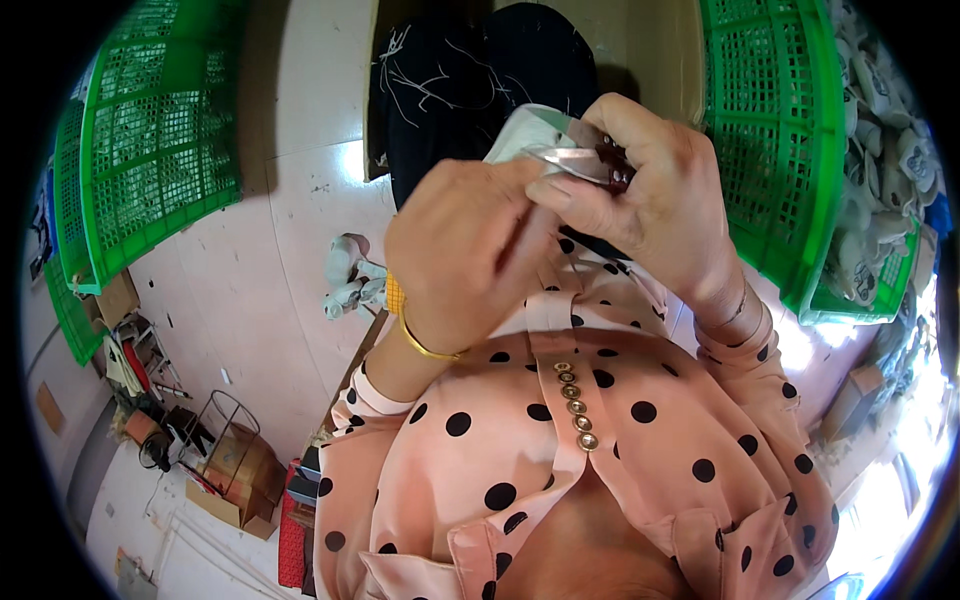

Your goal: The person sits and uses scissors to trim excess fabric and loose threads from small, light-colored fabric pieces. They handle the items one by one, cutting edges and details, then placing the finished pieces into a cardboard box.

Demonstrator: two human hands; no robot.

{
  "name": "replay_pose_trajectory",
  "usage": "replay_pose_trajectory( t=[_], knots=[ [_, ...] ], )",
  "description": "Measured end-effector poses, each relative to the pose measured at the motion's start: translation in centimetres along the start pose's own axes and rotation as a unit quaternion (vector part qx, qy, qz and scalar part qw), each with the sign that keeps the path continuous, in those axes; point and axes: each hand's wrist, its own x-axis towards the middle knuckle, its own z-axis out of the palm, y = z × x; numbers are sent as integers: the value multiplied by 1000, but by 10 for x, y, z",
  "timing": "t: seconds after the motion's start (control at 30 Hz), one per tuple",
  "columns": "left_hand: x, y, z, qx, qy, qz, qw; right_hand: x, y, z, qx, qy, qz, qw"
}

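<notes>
My right hand [655, 180] is closed round a small knife [580, 160] with a short silver blade and a dark brown, riveted handle. The blade points left, toward my left hand [465, 240], whose back faces up with the fingers curled under. Between and beyond the hands is a white, shoe-like piece [530, 130] with a pale green inner side. My left fingers appear closed on it, though their tips are hidden. It lies above my dark trousers [440, 80], which carry several loose white threads [425, 90].
Green mesh crates stand at left [165, 130] and right [770, 140]. Many white shoe-like pieces [880, 190] lie beyond the right crate wall. White shoes [350, 265] rest on the pale tiled floor [270, 310]. A cardboard box [240, 480] and a wire-framed cart [225, 440] stand lower left.
</notes>
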Motion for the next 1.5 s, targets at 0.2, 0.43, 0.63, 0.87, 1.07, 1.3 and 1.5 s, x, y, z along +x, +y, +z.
replay_pose_trajectory(
  t=[0.2, 0.43, 0.63, 0.87, 1.07, 1.3, 1.5],
  knots=[
    [7, -12, -4, -11, 51, 75, 996, 4, 2, -17, 45, 4, -42, 998],
    [0, 6, -3, -297, -94, -304, 900, 2, 21, -16, 310, -127, 116, 935],
    [-13, -9, -1, -425, -83, -438, 788, -13, 42, -11, -31, 15, -16, 999],
    [-13, -9, -3, -414, -73, -475, 773, -19, 33, -13, -294, 23, -150, 944],
    [-15, -6, -1, -420, -59, -475, 771, -16, 27, -15, -339, 10, -167, 926],
    [-14, -3, -3, -428, -59, -488, 759, -14, 24, -16, -331, -22, -155, 931],
    [-16, -4, -3, -429, -61, -493, 755, -15, 23, -17, -324, -47, -136, 935]
  ],
)
